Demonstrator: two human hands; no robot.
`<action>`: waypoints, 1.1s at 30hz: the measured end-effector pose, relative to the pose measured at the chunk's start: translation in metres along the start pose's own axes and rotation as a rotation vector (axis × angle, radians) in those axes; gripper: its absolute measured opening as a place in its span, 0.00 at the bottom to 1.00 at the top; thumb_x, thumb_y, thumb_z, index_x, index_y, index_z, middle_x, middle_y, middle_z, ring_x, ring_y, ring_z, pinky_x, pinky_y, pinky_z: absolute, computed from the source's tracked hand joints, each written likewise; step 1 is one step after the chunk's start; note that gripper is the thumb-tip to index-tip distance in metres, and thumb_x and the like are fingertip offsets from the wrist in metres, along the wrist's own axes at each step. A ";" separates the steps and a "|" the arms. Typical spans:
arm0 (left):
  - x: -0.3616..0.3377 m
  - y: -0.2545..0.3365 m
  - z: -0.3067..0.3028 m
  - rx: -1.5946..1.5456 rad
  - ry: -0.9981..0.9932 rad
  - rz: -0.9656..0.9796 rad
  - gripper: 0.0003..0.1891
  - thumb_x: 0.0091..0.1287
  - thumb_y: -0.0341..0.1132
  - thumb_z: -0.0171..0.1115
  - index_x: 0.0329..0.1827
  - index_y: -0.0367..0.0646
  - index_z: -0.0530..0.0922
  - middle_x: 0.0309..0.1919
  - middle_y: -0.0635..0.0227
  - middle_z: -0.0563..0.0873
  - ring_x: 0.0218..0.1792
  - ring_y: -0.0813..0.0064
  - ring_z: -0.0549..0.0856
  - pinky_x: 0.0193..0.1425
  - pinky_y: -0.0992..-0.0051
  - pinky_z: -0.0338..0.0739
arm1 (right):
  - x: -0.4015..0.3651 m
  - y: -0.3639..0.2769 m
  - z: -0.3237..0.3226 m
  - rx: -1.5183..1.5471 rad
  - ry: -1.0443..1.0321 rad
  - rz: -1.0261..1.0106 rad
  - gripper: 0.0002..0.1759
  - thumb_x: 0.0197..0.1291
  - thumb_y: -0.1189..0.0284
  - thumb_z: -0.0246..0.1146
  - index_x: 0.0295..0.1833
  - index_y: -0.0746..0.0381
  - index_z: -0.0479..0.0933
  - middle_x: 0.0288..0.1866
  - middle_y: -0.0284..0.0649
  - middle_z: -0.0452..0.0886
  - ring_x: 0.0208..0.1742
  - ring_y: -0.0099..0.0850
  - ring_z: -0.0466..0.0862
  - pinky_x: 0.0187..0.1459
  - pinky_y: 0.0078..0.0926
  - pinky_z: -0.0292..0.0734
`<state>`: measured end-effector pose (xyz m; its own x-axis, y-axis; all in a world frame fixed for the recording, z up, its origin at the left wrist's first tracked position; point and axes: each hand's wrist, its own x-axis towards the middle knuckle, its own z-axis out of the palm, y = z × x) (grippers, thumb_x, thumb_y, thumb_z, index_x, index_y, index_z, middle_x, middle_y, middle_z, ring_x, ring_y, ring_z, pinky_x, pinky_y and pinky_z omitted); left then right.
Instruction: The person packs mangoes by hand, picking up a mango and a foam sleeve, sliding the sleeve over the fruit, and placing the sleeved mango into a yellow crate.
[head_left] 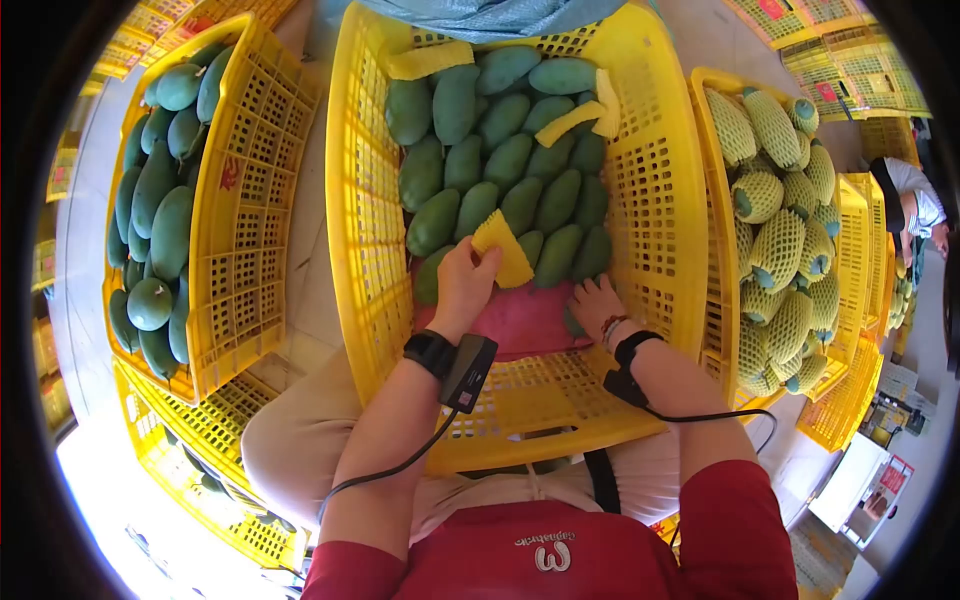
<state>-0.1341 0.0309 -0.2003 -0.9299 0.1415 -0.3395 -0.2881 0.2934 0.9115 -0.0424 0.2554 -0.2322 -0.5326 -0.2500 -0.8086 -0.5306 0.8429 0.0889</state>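
Between the person's legs and a blue sheet stands a large yellow crate (655, 220) with rows of green mangoes (510, 158) in it. My left hand (467, 285) pinches a yellow foam net (503, 250) above the mangoes. My right hand (597, 305) is lower right in the crate, its fingers curled over a green mango (573, 322) that is mostly hidden. Pink material (520, 318) covers the crate floor near both hands. Other loose foam nets (430, 61) lie on the mangoes at the far end and the upper right.
To the left, a yellow crate (250, 190) holds bare green mangoes. On the right, another crate (715, 200) holds mangoes in foam nets (780, 240). A blue woven sheet (490, 15) lies at the far edge. Another person (915, 200) is at far right, among stacked crates.
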 end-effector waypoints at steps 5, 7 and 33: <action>-0.006 0.010 -0.006 -0.024 0.014 0.009 0.13 0.60 0.37 0.59 0.35 0.33 0.75 0.25 0.57 0.81 0.27 0.64 0.80 0.33 0.69 0.71 | 0.008 -0.009 0.016 -0.321 0.109 -0.034 0.27 0.60 0.65 0.56 0.66 0.53 0.63 0.62 0.44 0.66 0.64 0.43 0.63 0.67 0.53 0.47; -0.007 0.016 -0.009 -0.023 0.023 0.025 0.13 0.60 0.37 0.58 0.36 0.33 0.75 0.25 0.56 0.81 0.27 0.64 0.80 0.33 0.68 0.72 | 0.009 -0.009 0.001 -0.304 0.058 -0.023 0.28 0.58 0.66 0.58 0.66 0.54 0.63 0.61 0.44 0.67 0.64 0.43 0.63 0.66 0.52 0.48; -0.171 0.098 -0.050 -0.900 -0.251 -0.222 0.23 0.70 0.46 0.50 0.58 0.34 0.68 0.51 0.59 0.77 0.51 0.69 0.77 0.57 0.73 0.72 | -0.184 -0.125 -0.081 2.697 1.012 -0.455 0.31 0.60 0.56 0.49 0.65 0.62 0.61 0.58 0.45 0.72 0.57 0.39 0.75 0.56 0.37 0.71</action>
<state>-0.0145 -0.0115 -0.0410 -0.7871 0.3993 -0.4702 -0.6165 -0.4831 0.6217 0.0681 0.1576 -0.0477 -0.9372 0.1533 -0.3133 0.1008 -0.7407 -0.6642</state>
